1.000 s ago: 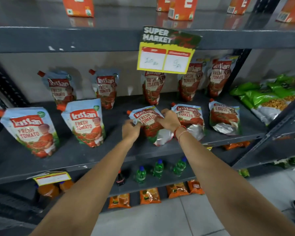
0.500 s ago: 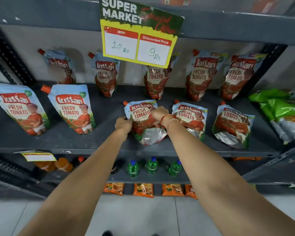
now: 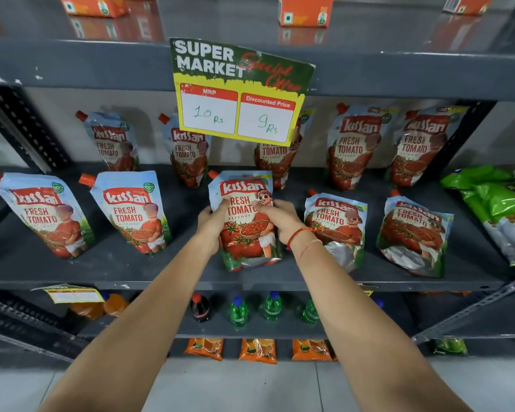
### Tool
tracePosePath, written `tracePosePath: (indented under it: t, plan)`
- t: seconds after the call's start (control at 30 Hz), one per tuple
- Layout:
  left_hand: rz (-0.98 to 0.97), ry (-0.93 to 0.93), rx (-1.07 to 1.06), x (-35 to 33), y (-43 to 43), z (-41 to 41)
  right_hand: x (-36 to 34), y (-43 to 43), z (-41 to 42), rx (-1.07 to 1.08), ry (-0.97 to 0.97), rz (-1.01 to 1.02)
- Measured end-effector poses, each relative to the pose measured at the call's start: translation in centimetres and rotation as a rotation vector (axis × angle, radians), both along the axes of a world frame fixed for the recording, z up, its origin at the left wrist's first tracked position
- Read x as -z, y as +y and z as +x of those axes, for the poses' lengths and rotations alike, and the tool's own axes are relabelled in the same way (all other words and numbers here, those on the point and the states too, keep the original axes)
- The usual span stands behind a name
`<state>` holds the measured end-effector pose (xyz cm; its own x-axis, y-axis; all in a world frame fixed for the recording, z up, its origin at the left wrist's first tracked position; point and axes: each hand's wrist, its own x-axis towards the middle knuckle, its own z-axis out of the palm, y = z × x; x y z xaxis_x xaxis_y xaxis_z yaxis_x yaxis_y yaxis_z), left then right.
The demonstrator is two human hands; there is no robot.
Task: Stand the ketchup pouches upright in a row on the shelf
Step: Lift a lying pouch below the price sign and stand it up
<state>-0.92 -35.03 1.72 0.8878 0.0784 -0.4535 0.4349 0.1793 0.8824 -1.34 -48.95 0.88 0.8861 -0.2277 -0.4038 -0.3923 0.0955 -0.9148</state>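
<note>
A ketchup pouch (image 3: 244,233) stands nearly upright in the middle of the front row on the grey shelf (image 3: 161,272). My left hand (image 3: 213,220) grips its left side and my right hand (image 3: 280,217) grips its right side. Two pouches stand upright to the left, one (image 3: 45,215) at the far left and one (image 3: 131,211) beside it. To the right, two pouches (image 3: 336,224) (image 3: 414,233) lie slumped backwards. Several more pouches stand against the back wall, such as one (image 3: 354,147) at the right.
A yellow and green price sign (image 3: 238,93) hangs from the shelf above, hiding part of a back pouch. Green snack bags (image 3: 497,200) lie at the right end. Small bottles (image 3: 271,307) and orange packets (image 3: 257,350) fill the lower shelves. Orange cartons (image 3: 305,10) stand on top.
The pouch between my hands has been tipped up from lying back to nearly upright. The camera has moved closer and shifted a little.
</note>
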Motion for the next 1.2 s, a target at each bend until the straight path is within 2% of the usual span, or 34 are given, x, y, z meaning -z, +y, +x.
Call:
tracePosePath:
  t: [0.2,0.4,0.53,0.8,0.9,0.97,1.03,1.13,1.2]
  plan:
    - [0.026,-0.274,-0.014,-2.9,0.2,0.1,-2.6,0.4,-0.4,-0.001,-0.187,0.161]
    - [0.079,-0.596,-0.002,-5.0,0.6,0.1,-5.9,-0.4,-0.4,0.138,-0.430,0.136]
    - [0.062,-0.659,-0.024,-5.3,1.1,-0.1,-7.3,-0.6,-0.8,0.119,-0.526,0.048]
    - [0.063,-0.658,-0.055,-4.2,1.5,-1.4,-7.4,-0.7,-1.8,0.067,-0.528,0.052]
    - [0.255,-0.696,-0.179,-3.4,0.9,-2.2,-7.4,-1.8,-2.4,0.091,-0.562,0.012]
    - [0.472,-0.792,-0.316,-2.8,-0.2,-4.0,-6.9,-3.4,-2.9,0.134,-0.566,0.002]
    - [0.639,-0.915,-0.367,-2.1,-2.0,-5.8,-6.2,-5.4,-3.4,0.212,-0.548,-0.046]
    - [0.729,-1.102,-0.135,-1.1,-5.2,-7.5,-5.1,-9.0,-4.6,0.325,-0.460,-0.210]
    - [0.741,-1.149,0.085,-0.6,-7.4,-7.3,-3.8,-11.5,-5.1,0.323,-0.288,-0.399]
